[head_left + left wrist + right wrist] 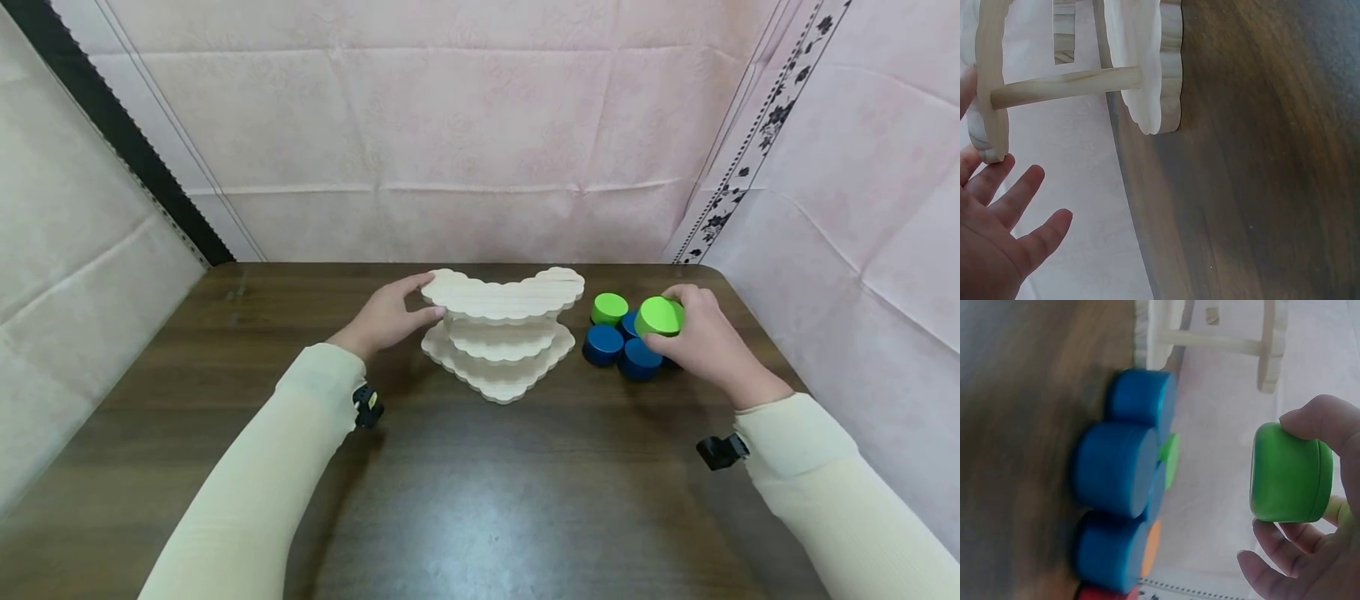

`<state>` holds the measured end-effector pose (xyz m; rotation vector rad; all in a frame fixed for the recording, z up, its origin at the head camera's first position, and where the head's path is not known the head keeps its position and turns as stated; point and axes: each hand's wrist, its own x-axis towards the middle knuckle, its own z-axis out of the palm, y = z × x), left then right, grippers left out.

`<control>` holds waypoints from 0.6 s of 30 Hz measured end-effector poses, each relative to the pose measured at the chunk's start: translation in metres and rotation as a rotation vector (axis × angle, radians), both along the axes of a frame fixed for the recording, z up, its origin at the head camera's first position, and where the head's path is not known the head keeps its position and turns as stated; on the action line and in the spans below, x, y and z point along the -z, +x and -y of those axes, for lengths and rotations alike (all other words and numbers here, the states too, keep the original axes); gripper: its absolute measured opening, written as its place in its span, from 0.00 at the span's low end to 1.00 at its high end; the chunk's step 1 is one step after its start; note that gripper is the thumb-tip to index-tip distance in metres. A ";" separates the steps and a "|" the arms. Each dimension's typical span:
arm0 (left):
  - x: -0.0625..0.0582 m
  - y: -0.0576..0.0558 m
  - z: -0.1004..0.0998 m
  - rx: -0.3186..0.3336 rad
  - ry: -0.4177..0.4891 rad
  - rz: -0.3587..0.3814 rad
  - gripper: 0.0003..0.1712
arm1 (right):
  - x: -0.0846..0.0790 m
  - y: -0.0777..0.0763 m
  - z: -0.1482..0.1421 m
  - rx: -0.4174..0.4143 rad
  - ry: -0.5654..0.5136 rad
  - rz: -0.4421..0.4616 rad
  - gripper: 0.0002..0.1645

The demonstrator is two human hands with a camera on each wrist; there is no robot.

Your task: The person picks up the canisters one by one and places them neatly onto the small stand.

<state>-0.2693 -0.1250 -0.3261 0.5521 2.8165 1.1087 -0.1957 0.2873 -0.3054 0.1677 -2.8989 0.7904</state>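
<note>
A pale wooden tiered stand [502, 297] with scalloped edges rises in the middle of the table, its shelves joined by round posts. My left hand [384, 317] pinches the left end of the top shelf between thumb and fingers; the other fingertips [1063, 217] spread below that edge in the left wrist view. On the right, my right hand [711, 346] grips a green round tin [1290, 475] by its sides, raised above a cluster of tins. That cluster includes several blue tins [603, 345] and another green tin [610, 308].
Behind the blue tins an orange tin [1151, 549] peeks out, and a red tin [1109, 592] shows at the right wrist view's bottom edge. The brown wooden table [480, 492] meets a pale cloth backdrop [465, 150] at its far edge, with cloth on both sides.
</note>
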 end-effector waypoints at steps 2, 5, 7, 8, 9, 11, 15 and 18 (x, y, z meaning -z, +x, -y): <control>0.000 0.000 0.001 -0.004 -0.001 0.001 0.40 | -0.004 -0.003 0.005 -0.008 0.006 -0.012 0.37; 0.000 0.000 0.001 -0.011 -0.001 0.003 0.40 | -0.010 -0.007 0.013 -0.018 0.011 -0.021 0.38; 0.000 0.000 0.001 -0.014 0.001 0.006 0.40 | -0.013 -0.010 0.018 -0.026 0.011 -0.022 0.38; 0.000 0.000 0.001 -0.014 0.003 0.008 0.40 | -0.015 -0.011 0.021 -0.029 0.012 -0.021 0.38; -0.001 0.000 0.001 -0.014 0.004 0.008 0.40 | -0.017 -0.012 0.024 -0.036 0.010 -0.020 0.38; -0.001 0.000 0.001 -0.011 0.005 0.005 0.40 | -0.021 -0.014 0.030 -0.047 0.009 -0.017 0.38; 0.000 0.000 0.001 -0.001 0.013 -0.003 0.40 | -0.027 -0.019 0.045 -0.080 0.000 -0.017 0.37; 0.001 0.000 0.001 0.003 0.014 -0.008 0.40 | -0.029 -0.024 0.055 -0.103 -0.002 -0.021 0.37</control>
